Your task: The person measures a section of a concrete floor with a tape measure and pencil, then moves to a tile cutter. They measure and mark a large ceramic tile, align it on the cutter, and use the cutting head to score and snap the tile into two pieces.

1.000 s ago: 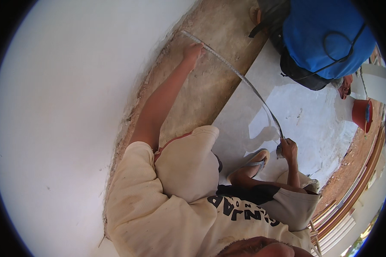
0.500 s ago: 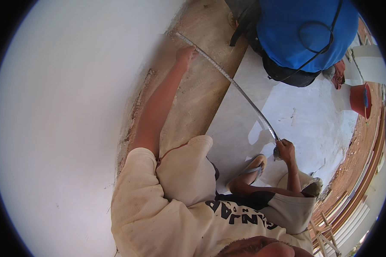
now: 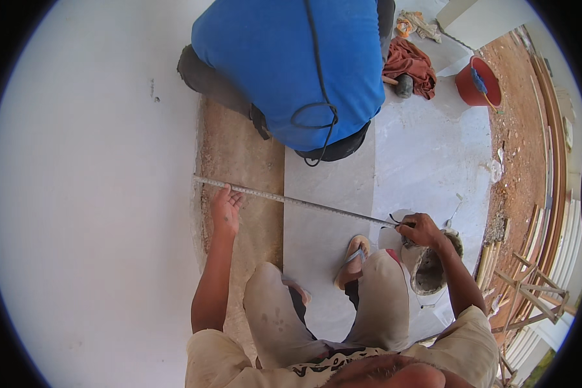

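A metal tape measure [image 3: 323,207] stretches across the floor, its blade drawn out from right to left. The far left end of the blade meets the foot of the white wall [image 3: 110,194]. My left hand [image 3: 226,213] has the blade at its fingertips near that end, the other fingers loosely bent. On the right, my right hand [image 3: 421,231] is closed around the tape's case, which the fingers mostly hide. Beneath the blade run a bare brown strip [image 3: 252,233] along the wall and pale grey flooring [image 3: 330,181].
Ahead, a co-worker in a blue shirt [image 3: 291,64] crouches with their back toward me. A mortar-stained bucket [image 3: 431,271] stands beside my right forearm. Farther right are a red bucket [image 3: 478,87], a reddish cloth [image 3: 409,68], a mallet [image 3: 404,86] and a wooden frame [image 3: 537,291].
My view has turned, and the co-worker now appears farther left and nearer. The tape, slanting and bowed before, now lies straighter across, its end at the wall. Both hands stay on it.
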Available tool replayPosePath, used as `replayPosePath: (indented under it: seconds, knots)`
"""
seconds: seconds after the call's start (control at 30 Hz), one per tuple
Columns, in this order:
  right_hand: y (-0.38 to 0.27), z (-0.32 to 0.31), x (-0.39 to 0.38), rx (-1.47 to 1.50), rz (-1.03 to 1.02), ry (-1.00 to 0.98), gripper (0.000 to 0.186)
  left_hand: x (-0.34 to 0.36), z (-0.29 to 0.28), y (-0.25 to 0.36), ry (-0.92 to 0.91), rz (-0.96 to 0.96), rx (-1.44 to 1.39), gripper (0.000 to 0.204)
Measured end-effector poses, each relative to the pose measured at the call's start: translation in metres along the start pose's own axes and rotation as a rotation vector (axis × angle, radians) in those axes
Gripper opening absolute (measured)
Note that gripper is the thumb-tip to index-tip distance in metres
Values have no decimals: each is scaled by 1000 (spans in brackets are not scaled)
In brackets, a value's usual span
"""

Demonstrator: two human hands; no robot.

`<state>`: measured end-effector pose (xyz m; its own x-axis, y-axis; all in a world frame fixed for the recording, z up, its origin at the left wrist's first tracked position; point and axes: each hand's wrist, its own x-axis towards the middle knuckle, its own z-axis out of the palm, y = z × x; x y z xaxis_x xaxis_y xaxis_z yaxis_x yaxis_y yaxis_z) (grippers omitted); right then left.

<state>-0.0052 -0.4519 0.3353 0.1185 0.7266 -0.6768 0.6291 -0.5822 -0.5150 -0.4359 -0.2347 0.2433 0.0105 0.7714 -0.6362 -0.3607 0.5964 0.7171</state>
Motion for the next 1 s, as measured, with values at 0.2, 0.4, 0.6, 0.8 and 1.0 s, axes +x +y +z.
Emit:
replayPosePath:
  seconds: [0.2, 0.4, 0.6, 0.8, 1.0]
  knots:
    - [-27, -92, -163, 94, 79, -68, 36, -158, 108, 63, -13, -35, 68, 12]
    - [-104, -161, -301, 268, 48, -135, 40, -312, 239, 148, -127, -144, 184, 13]
    - [-165, -220, -331, 500, 5, 4, 40, -386, 360, 193, -489, -73, 467, 18]
    - [-203, -288, -276, 555, -44, 131, 41, -372, 439, 199, -615, -20, 542, 18]
    - [-240, -378, -239, 686, -21, 250, 41, -334, 529, 199, -763, -131, 377, 17]
